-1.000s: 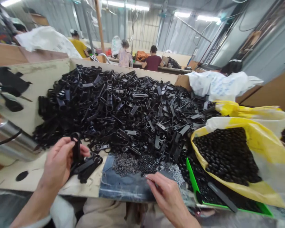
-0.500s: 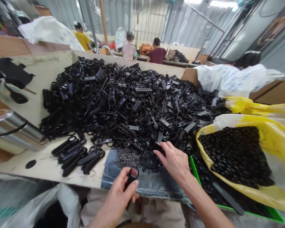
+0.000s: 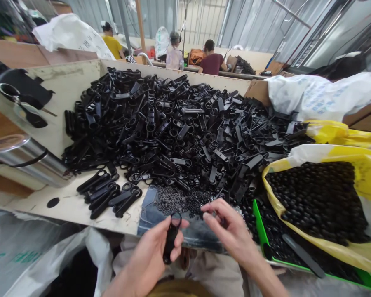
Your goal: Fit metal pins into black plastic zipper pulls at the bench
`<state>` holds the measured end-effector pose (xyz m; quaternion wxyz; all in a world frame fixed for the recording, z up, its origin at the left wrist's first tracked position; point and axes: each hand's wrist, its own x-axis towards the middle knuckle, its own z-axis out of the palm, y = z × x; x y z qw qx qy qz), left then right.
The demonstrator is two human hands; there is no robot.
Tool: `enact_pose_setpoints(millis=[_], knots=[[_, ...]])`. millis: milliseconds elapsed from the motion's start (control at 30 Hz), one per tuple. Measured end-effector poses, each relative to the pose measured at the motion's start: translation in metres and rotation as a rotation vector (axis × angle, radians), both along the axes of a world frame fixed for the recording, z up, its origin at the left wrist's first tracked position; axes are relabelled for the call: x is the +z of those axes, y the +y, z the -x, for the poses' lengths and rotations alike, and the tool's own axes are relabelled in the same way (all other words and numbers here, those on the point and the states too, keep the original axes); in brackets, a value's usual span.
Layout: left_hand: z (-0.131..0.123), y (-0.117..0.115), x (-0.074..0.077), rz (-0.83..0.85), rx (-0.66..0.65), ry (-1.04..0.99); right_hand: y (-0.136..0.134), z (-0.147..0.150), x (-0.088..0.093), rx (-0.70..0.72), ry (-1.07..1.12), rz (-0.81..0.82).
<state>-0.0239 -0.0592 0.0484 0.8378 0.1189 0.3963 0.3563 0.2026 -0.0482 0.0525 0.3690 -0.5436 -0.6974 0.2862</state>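
Observation:
My left hand [image 3: 151, 251] is closed around a black plastic handle with a ring end [image 3: 170, 242], the ring pointing up and away from me. To its right, my right hand [image 3: 231, 231] hovers over the cloth's edge with thumb and fingers pinched; whatever is between them is too small to name. Just beyond both hands, small grey metal pieces [image 3: 170, 199] and tiny black pieces [image 3: 198, 203] lie on a blue denim cloth [image 3: 146, 218]. Several similar black handles [image 3: 103, 196] lie side by side on the left. A large heap of black plastic parts [image 3: 160, 123] rises behind.
At right, a yellow-and-white bag [image 3: 273, 198] of round black pieces rests over a green tray [image 3: 259, 227] holding black parts and a flat dark strip [image 3: 303, 255]. A steel flask [image 3: 34, 159] leans at left. Open white sack [image 3: 102, 251] below; several people sit far back.
My right hand has drawn back from the small pieces towards my left hand, fingers pinched. My left hand has turned the black handle so more of its length shows. The view has shifted slightly.

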Motion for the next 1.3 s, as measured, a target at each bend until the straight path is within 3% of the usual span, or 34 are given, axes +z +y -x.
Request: enact_pose_setpoints(millis=[167, 267, 467, 567, 733, 833, 967, 1300], knots=[[0.021, -0.003, -0.003, 0.184, 0.029, -0.195, -0.033, 0.008, -0.029, 0.108, -0.318, -0.108], [0.027, -0.012, -0.004, 0.185, 0.02, -0.209, -0.038, 0.002, -0.033, 0.112, -0.346, -0.071], [0.016, -0.024, 0.0, -0.086, -0.134, 0.089, -0.033, 0.006, -0.027, -0.069, -0.152, 0.028], [0.009, -0.022, -0.008, -0.198, -0.198, 0.214, -0.029, 0.011, -0.032, -0.102, -0.194, 0.047], [0.003, -0.021, -0.026, -0.296, -0.167, 0.326, -0.031, 0.016, -0.036, -0.133, -0.08, 0.069], [-0.001, -0.023, -0.029, -0.306, -0.225, 0.363, -0.035, 0.022, -0.03, -0.086, 0.033, 0.06], [-0.005, -0.026, -0.027, -0.339, -0.323, 0.436, -0.037, 0.035, -0.023, 0.059, 0.058, -0.078], [0.002, -0.038, -0.033, -0.356, -0.327, 0.656, -0.038, 0.039, -0.023, 0.133, -0.013, -0.191]])
